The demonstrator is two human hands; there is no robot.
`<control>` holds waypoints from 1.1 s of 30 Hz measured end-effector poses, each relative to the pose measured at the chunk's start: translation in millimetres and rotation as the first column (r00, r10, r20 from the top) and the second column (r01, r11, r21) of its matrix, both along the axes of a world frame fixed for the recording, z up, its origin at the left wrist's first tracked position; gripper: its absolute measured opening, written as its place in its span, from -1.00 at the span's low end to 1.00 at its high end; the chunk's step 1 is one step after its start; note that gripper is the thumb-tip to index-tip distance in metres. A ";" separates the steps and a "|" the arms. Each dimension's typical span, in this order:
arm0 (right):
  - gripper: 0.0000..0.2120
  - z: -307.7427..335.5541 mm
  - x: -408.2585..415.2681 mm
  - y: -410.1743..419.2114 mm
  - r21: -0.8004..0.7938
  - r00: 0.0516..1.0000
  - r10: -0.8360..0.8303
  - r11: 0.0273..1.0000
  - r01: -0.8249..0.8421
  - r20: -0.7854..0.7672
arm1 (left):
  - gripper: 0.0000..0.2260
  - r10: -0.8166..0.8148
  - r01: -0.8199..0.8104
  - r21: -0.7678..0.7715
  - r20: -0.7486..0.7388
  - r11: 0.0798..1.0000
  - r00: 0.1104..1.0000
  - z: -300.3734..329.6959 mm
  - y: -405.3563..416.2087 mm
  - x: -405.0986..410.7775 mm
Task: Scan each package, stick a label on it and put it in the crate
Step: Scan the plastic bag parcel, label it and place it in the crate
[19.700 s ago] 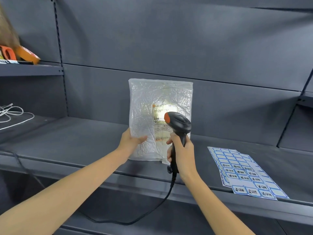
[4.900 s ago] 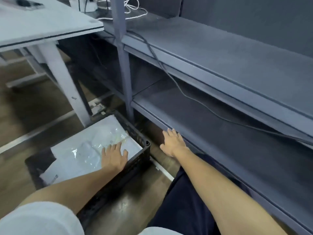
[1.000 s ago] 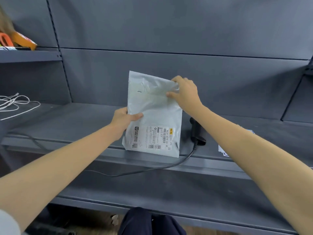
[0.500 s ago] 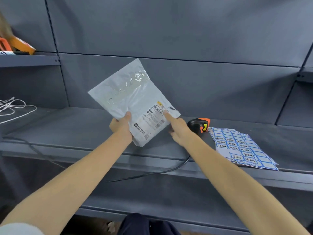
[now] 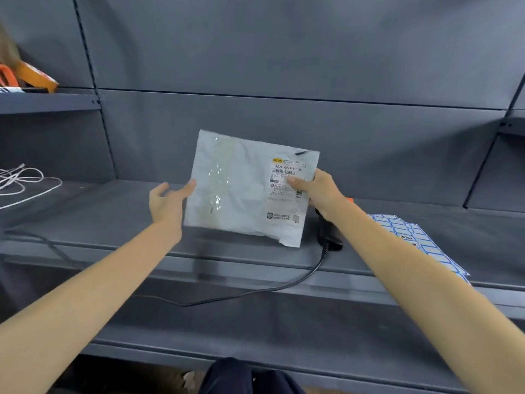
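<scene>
While the right hand [image 5: 318, 191] pinches the package [image 5: 250, 191] at its barcode and the loose left hand [image 5: 167, 200] just touches the far edge, I'd slide that thumb clear before grabbing the scanner [image 5: 329, 234] below those fingers.

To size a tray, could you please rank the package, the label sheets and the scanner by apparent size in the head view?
1. package
2. label sheets, partly behind the right arm
3. scanner, mostly hidden, so its rank is unsure

Shelf [image 5: 113, 217] left of package [image 5: 241, 194] bare; scanner [image 5: 326, 234] + label sheets [image 5: 412, 240] crowd the right.
</scene>
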State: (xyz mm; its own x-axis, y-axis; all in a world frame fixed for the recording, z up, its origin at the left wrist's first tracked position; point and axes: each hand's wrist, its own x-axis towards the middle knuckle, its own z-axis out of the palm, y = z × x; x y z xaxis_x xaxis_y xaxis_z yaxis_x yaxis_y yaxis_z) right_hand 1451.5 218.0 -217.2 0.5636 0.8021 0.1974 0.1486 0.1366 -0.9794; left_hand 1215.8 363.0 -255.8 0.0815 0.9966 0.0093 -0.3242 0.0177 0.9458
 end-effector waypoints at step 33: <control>-0.42 -51.3 29.0 -3.8 -0.688 0.806 -0.264 0.421 0.591 0.530 | -0.75 -0.094 0.184 0.279 -0.307 0.943 0.947 -9.3 -22.1 8.8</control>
